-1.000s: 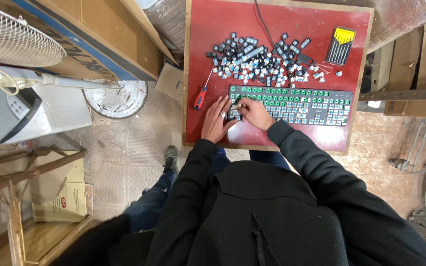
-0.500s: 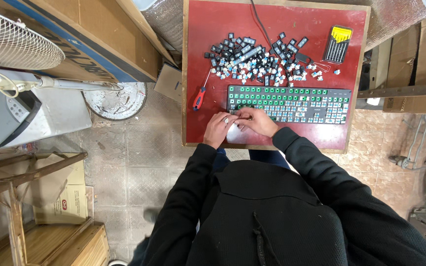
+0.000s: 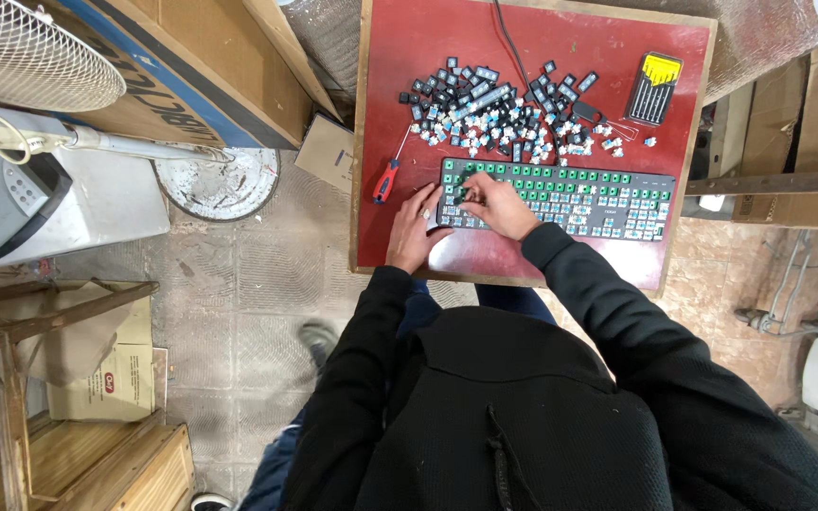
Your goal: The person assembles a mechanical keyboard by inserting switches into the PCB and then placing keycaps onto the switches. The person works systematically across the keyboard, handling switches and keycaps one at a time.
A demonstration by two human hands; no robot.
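The keyboard [image 3: 557, 197] lay across the near half of a red table [image 3: 400, 142], stripped almost bare: row after row of green switches showed, with no caps left on them that could be made out. Beyond it, on the far side, sat a heap of pulled keycaps [image 3: 499, 109], dark with pale ones scattered toward the right. A red-handled screwdriver [image 3: 385, 180] rested just left of the keyboard, and a case of small drivers [image 3: 653, 88] lay at the far right. The left hand [image 3: 416, 230] was flat on the table at the keyboard's near-left corner, fingers loosely spread, touching its edge and gripping nothing. The right hand [image 3: 498, 202] was down on the left end of the switch field, fingers curled and pinched over something small; whether it was a tool or a switch could not be told. By the look of it, the cap removal was done, and the work on the switches was only starting at the left end, most of the board still ahead.
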